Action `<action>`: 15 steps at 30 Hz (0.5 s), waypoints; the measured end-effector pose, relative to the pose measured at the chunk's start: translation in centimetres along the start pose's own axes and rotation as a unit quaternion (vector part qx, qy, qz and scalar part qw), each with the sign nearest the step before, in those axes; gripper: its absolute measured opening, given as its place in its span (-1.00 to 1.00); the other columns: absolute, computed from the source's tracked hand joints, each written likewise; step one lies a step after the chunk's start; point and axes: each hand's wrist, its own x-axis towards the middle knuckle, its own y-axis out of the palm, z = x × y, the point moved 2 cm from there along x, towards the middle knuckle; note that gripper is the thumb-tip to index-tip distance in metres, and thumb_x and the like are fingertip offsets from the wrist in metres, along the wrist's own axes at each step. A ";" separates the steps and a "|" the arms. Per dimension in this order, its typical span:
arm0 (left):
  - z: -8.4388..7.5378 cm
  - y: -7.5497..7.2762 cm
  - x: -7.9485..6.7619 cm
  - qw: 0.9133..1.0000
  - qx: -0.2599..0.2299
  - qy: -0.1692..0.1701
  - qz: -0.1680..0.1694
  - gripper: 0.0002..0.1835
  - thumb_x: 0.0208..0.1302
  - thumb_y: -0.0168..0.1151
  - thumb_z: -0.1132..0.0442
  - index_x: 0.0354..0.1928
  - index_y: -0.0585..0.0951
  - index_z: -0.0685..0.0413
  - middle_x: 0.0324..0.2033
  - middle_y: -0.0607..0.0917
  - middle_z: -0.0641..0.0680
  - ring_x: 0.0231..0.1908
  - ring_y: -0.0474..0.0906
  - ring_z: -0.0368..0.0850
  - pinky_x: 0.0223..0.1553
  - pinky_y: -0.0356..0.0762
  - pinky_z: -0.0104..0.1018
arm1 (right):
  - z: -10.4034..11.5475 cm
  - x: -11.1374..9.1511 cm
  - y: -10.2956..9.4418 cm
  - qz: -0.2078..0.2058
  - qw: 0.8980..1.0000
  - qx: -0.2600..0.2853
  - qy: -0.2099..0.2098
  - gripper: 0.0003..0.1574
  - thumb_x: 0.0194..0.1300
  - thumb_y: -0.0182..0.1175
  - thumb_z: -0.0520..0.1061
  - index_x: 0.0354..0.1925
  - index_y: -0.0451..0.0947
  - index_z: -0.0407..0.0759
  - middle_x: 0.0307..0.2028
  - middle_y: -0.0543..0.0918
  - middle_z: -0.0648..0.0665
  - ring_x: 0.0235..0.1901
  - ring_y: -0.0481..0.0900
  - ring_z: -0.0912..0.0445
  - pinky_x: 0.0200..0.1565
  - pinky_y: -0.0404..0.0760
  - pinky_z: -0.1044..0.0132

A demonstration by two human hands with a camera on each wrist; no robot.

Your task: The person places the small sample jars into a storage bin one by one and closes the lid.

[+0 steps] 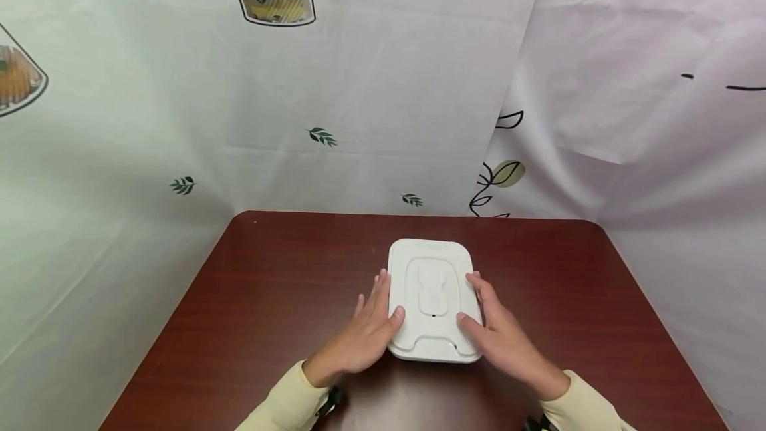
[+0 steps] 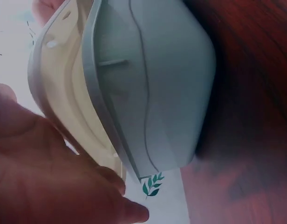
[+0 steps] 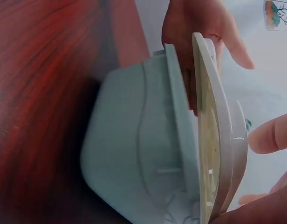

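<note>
A white rectangular lid point(image 1: 433, 292) with rounded corners and moulded recesses lies between my two hands. My left hand point(image 1: 366, 336) holds its left edge, thumb on top and fingers along the side. My right hand point(image 1: 504, 332) grips the right edge, its thumb also over the top. Under the lid stands a pale grey-green plastic container point(image 2: 162, 88), whose side shows in both wrist views. A narrow gap separates the lid from the container's rim point(image 3: 181, 112), wider at one end than the other. The container's inside is hidden.
The dark red-brown wooden table point(image 1: 287, 265) has rounded far corners. Behind it and at both sides hangs white cloth point(image 1: 383, 85) printed with leaves and potted plants. Cream sleeves point(image 1: 287, 401) cover my forearms, with dark straps near the wrists.
</note>
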 end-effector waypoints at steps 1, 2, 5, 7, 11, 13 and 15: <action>0.2 0.1 0.1 1.000 0.001 -0.005 0.009 -0.17 0.73 -0.34 -0.12 0.67 -0.24 0.34 0.69 -0.29 0.26 0.68 -0.36 0.25 0.57 -0.33 0.46 | -0.1 0.0 0.1 0.000 1.000 -0.004 0.002 -0.09 0.51 0.23 -0.12 0.63 0.06 -0.21 0.69 -0.06 -0.34 0.67 -0.11 -0.20 0.21 -0.13 0.89; 0.4 0.2 0.2 1.000 0.002 -0.010 0.018 -0.16 0.73 -0.35 -0.14 0.67 -0.26 0.34 0.69 -0.30 0.27 0.68 -0.37 0.25 0.57 -0.32 0.45 | -0.1 0.0 0.2 0.000 1.000 -0.007 0.003 -0.09 0.50 0.23 -0.12 0.63 0.06 -0.22 0.68 -0.06 -0.35 0.67 -0.11 -0.21 0.21 -0.14 0.89; 0.8 0.4 0.3 0.999 0.002 -0.019 0.037 -0.15 0.72 -0.38 -0.16 0.67 -0.29 0.34 0.69 -0.31 0.30 0.68 -0.39 0.25 0.58 -0.31 0.44 | -0.4 0.0 0.6 -0.001 1.000 -0.012 0.000 -0.08 0.49 0.25 -0.14 0.62 0.07 -0.23 0.68 -0.08 -0.38 0.67 -0.12 -0.22 0.21 -0.16 0.89; 1.0 0.6 0.5 0.999 0.002 -0.022 0.042 -0.14 0.72 -0.38 -0.17 0.67 -0.30 0.33 0.69 -0.31 0.31 0.68 -0.39 0.25 0.58 -0.30 0.43 | -0.5 0.0 0.7 -0.006 1.000 -0.017 -0.006 -0.08 0.48 0.25 -0.15 0.62 0.08 -0.24 0.68 -0.07 -0.40 0.67 -0.12 -0.24 0.21 -0.17 0.89; 1.1 0.7 0.7 0.999 -0.002 -0.017 0.041 -0.13 0.72 -0.36 -0.18 0.67 -0.31 0.32 0.69 -0.31 0.30 0.68 -0.39 0.24 0.57 -0.29 0.44 | -0.7 0.2 0.7 -0.014 1.000 -0.026 -0.011 -0.08 0.46 0.26 -0.18 0.61 0.08 -0.25 0.67 -0.06 -0.43 0.67 -0.11 -0.27 0.21 -0.18 0.89; 1.1 0.6 0.7 0.999 -0.006 -0.016 0.040 -0.13 0.72 -0.35 -0.17 0.67 -0.31 0.31 0.69 -0.31 0.30 0.69 -0.38 0.23 0.57 -0.29 0.45 | -0.8 0.4 0.8 -0.013 0.999 -0.033 -0.007 -0.07 0.45 0.27 -0.18 0.62 0.08 -0.24 0.67 -0.06 -0.44 0.67 -0.10 -0.26 0.22 -0.19 0.88; 1.1 0.6 0.7 0.999 -0.010 -0.015 0.037 -0.14 0.72 -0.34 -0.16 0.67 -0.30 0.32 0.69 -0.31 0.31 0.69 -0.38 0.23 0.57 -0.28 0.46 | -0.9 0.5 0.8 -0.011 0.999 -0.039 0.001 -0.05 0.45 0.27 -0.18 0.62 0.07 -0.22 0.67 -0.07 -0.42 0.67 -0.10 -0.24 0.23 -0.20 0.86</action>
